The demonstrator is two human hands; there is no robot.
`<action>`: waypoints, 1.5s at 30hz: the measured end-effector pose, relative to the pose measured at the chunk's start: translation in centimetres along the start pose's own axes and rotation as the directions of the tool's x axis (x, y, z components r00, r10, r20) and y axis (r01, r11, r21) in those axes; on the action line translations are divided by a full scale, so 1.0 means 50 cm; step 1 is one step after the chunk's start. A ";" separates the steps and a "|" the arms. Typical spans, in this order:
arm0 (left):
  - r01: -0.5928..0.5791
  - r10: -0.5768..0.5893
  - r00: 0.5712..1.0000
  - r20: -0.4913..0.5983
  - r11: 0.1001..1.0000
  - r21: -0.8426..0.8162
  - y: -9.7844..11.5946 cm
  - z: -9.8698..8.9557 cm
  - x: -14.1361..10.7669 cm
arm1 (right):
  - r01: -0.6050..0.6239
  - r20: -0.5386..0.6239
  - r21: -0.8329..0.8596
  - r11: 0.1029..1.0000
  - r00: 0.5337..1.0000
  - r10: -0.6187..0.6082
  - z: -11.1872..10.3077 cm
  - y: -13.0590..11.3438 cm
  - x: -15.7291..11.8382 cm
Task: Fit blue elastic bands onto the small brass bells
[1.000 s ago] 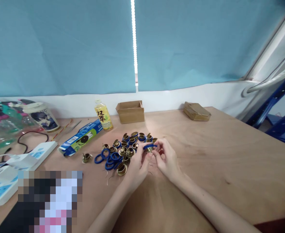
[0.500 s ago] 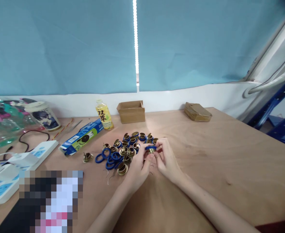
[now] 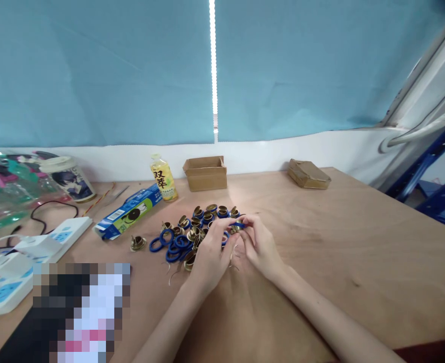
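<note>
A brass-coloured round metal fitting with a blue ring (image 3: 237,225) is pinched between both hands above the table. My left hand (image 3: 213,252) grips it from the left, thumb and fingers closed. From the right, the fingertips of my right hand (image 3: 262,247) close on the same piece and partly hide it. Just left of and behind my hands lies a heap of similar brass fittings (image 3: 197,212), several with blue rings fitted on them. Loose blue rings (image 3: 175,249) lie at the heap's front left. One fitting (image 3: 137,243) sits apart on the left.
On the wooden table (image 3: 343,262) stand a yellow drink bottle (image 3: 164,179), an open cardboard box (image 3: 206,176) and another cardboard box (image 3: 309,174). A blue carton (image 3: 131,212), a cup (image 3: 69,179), a power strip (image 3: 56,252) and a pixelated dark object (image 3: 48,317) are on the left.
Both hands have risen slightly and drawn closer round the fitting. The blue ring, level before, now looks tilted and is more covered by fingers.
</note>
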State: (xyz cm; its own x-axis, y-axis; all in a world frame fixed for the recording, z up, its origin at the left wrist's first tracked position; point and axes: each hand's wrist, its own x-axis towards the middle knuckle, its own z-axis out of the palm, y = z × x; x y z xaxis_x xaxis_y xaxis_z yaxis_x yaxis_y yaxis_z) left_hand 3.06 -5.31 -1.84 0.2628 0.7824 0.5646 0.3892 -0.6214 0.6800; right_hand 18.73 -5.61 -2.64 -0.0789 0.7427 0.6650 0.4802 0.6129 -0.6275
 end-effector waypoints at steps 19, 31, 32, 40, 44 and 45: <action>0.080 -0.064 0.984 -0.166 0.993 0.087 -0.001 0.018 -0.011 | 0.167 -0.019 -0.050 0.985 0.986 -0.168 -0.012 -0.031 0.006; 0.221 -0.245 0.953 -0.178 0.964 -0.146 0.014 0.003 0.000 | 0.125 -0.005 -0.045 0.991 0.992 -0.125 -0.020 -0.022 0.014; 0.233 -0.264 0.948 -0.180 0.957 -0.173 0.016 0.003 0.002 | 0.124 0.001 -0.047 0.991 0.992 -0.124 -0.021 -0.020 0.015; 0.295 -0.333 0.932 -0.146 0.927 -0.230 0.009 0.004 0.004 | 0.019 0.029 -0.033 0.999 0.999 -0.018 -0.015 -0.002 0.016; 0.292 -0.329 0.934 -0.137 0.927 -0.236 0.003 0.007 0.002 | 0.028 0.003 -0.046 0.999 1.000 -0.028 -0.012 0.001 0.015; 0.287 -0.322 0.937 -0.135 0.931 -0.227 0.003 0.007 0.001 | 0.029 0.003 -0.052 0.998 1.000 -0.028 -0.012 0.001 0.014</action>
State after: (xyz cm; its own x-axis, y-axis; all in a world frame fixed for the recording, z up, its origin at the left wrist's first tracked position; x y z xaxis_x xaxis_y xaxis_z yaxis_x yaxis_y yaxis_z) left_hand 3.45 -5.34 -1.86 0.0012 0.9277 0.3734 0.2374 -0.3630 0.9010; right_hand 19.24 -5.22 -1.93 -0.0956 0.7259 0.6811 0.5228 0.6189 -0.5862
